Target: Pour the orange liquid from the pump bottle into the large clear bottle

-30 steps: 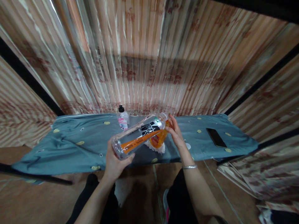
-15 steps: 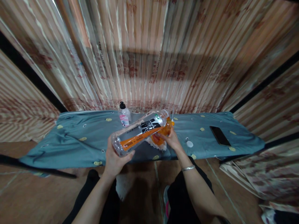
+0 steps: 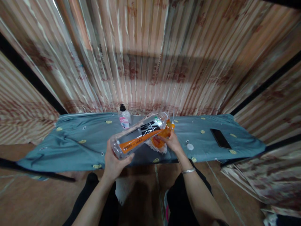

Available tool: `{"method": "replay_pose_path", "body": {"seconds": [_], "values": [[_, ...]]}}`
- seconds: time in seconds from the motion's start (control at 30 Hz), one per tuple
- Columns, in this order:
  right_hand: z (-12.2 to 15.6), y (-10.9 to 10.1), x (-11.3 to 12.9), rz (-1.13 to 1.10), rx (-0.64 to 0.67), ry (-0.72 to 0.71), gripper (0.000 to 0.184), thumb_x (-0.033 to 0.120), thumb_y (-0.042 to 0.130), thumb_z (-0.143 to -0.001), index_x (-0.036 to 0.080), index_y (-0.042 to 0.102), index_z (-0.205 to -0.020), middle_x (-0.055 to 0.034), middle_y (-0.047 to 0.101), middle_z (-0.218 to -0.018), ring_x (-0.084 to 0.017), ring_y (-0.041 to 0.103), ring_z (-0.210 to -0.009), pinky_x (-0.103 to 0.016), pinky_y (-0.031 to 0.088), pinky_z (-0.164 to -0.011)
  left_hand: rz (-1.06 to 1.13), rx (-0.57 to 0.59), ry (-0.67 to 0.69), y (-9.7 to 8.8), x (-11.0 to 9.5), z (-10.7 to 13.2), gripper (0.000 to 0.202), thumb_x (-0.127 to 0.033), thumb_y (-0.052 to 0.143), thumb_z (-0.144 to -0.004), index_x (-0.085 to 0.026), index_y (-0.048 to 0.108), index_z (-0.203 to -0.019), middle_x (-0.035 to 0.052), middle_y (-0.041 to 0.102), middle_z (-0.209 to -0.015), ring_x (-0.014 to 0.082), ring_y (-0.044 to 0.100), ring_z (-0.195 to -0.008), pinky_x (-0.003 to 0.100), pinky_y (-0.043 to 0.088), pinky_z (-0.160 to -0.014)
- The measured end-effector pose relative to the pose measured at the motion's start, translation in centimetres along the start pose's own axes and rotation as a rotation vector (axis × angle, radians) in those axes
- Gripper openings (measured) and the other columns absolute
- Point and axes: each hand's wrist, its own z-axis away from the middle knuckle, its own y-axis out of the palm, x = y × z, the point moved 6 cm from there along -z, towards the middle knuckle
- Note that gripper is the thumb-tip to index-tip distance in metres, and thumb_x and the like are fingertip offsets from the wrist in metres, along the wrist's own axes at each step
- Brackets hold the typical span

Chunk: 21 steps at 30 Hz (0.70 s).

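Both forearms reach forward from the lower edge of the view and converge above the cloth-covered tabletop [image 3: 77, 153]. The left hand [image 3: 115, 163] curls around the base end of a large clear bottle [image 3: 141, 135], its thumb laid along the near side and its other fingers mostly hidden. The right hand [image 3: 173, 142] bends inward at the wrist, below a silver bracelet [image 3: 188, 170], and grips an orange bottle [image 3: 167, 128] between thumb and fingers.

The clear bottle lies aslant over the middle of the tabletop, its base low on the left and its uncapped mouth higher on the right. Its wall is transparent; the label is silver-grey with bold black lettering and an orange band along the lower edge. The orange bottle is see-through and tilted, partly covered by the clear one, with a small yellow-orange piece at its upper end; whether the two bottles touch is unclear. A white fringed cloth [image 3: 158, 149] lies beneath them. Near the right hand is a white disc [image 3: 190, 146].
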Motion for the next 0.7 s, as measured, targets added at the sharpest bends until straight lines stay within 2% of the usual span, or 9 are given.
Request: {"method": "replay_pose_path", "body": {"seconds": [0.13, 0.27, 0.53, 0.7], "values": [[0.01, 0.01, -0.15, 0.019, -0.016, 0.036, 0.079, 0.064, 0.091, -0.055, 0.023, 0.064, -0.117, -0.0117, 0.08, -0.114, -0.036, 0.075, -0.107, -0.053, 0.058, -0.099, 0.02, -0.006, -0.021, 0.03, 0.14, 0.1, 0.087, -0.053, 0.088, -0.057, -0.017, 0.055, -0.129, 0.0148, 0.071, -0.122, 0.0351, 0.071, -0.115, 0.052, 0.057, -0.105], [0.03, 0.0, -0.03, 0.036, -0.015, 0.004, 0.077, 0.065, 0.09, -0.058, 0.024, 0.064, -0.118, -0.0111, 0.079, -0.115, -0.035, 0.074, -0.109, -0.051, 0.057, -0.101, 0.024, -0.012, -0.004, 0.1, -0.19, 0.08, 0.081, -0.049, 0.088, -0.058, -0.018, 0.057, -0.127, 0.0135, 0.072, -0.119, 0.0347, 0.073, -0.111, 0.05, 0.06, -0.102], [0.09, -0.05, 0.08, 0.041, -0.036, -0.001, 0.08, 0.065, 0.09, -0.058, 0.022, 0.063, -0.119, -0.0137, 0.079, -0.12, -0.036, 0.075, -0.11, -0.053, 0.058, -0.1, 0.0, -0.005, 0.013, 0.25, -0.69, -0.09, 0.077, -0.048, 0.086, -0.059, -0.018, 0.058, -0.124, 0.0123, 0.072, -0.118, 0.0343, 0.073, -0.112, 0.051, 0.059, -0.103], [0.21, -0.03, 0.6, 0.054, -0.041, -0.003, 0.08, 0.068, 0.088, -0.058, 0.021, 0.063, -0.118, -0.016, 0.078, -0.121, -0.038, 0.074, -0.113, -0.054, 0.057, -0.102, 0.01, -0.022, -0.016, 0.25, -0.36, -0.04, 0.081, -0.048, 0.087, -0.056, -0.019, 0.057, -0.125, 0.011, 0.073, -0.116, 0.0323, 0.074, -0.108, 0.049, 0.061, -0.099]]}}
